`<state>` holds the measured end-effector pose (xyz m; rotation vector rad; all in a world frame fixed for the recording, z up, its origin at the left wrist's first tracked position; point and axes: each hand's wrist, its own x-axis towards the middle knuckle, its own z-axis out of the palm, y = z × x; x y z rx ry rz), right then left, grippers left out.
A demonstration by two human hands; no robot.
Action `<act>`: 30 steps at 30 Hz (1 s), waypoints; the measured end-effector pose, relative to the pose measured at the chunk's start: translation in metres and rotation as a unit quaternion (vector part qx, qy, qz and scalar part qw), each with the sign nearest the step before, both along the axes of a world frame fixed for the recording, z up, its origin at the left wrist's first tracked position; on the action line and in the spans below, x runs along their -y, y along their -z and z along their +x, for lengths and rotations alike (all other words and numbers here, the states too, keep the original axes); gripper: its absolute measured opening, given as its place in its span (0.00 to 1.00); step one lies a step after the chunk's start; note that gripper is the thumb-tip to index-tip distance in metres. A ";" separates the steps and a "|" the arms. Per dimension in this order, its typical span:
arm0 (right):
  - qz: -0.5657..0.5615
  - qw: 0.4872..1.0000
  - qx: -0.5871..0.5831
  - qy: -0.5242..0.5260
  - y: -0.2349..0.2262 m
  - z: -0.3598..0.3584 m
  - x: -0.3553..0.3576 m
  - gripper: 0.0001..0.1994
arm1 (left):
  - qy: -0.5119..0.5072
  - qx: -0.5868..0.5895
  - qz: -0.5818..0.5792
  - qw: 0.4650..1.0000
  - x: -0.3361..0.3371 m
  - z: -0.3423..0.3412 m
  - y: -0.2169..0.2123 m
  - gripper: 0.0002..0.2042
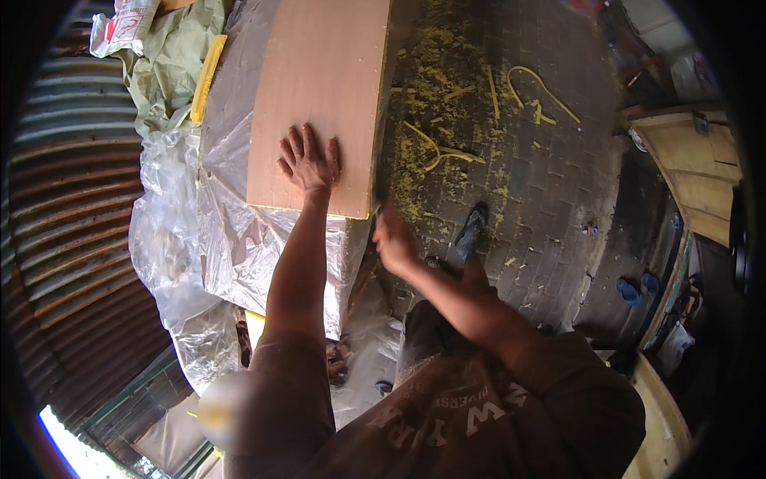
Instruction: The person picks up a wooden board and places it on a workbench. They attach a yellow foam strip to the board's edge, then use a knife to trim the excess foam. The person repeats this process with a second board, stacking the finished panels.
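A long light-brown wooden board [319,72] lies on a surface wrapped in clear plastic sheeting [255,247]. My left hand [307,164] rests flat on the board near its close end, fingers spread and holding nothing. Just beyond the board's near right corner, my right hand [393,242] is closed and slightly smeared by motion. A thin dark sliver shows above its fingers beside the board's edge; what it is I cannot make out.
Yellow shavings and curled strips [443,152] litter the paved floor [542,191] to the right. Blue slippers [629,291] lie farther right, near wooden panels [690,168]. Crumpled plastic [163,231] hangs along the left side, before a rusty corrugated metal sheet [80,215]. My foot [472,230] is on the floor.
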<state>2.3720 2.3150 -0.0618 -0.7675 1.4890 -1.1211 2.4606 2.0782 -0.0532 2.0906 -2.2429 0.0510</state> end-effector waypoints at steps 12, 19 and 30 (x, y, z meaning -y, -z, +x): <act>-0.006 0.999 0.021 0.023 -0.009 -0.120 0.108 0.28 | -0.014 -0.029 0.025 0.999 -0.003 0.008 -0.005 0.38; -0.067 0.983 -0.073 0.155 -0.004 -0.240 0.411 0.25 | 0.003 -0.028 0.031 0.999 0.001 -0.009 -0.013 0.37; 0.030 0.973 0.054 -0.223 -0.019 -0.204 0.065 0.15 | 0.003 0.005 0.030 1.000 -0.014 0.012 -0.010 0.38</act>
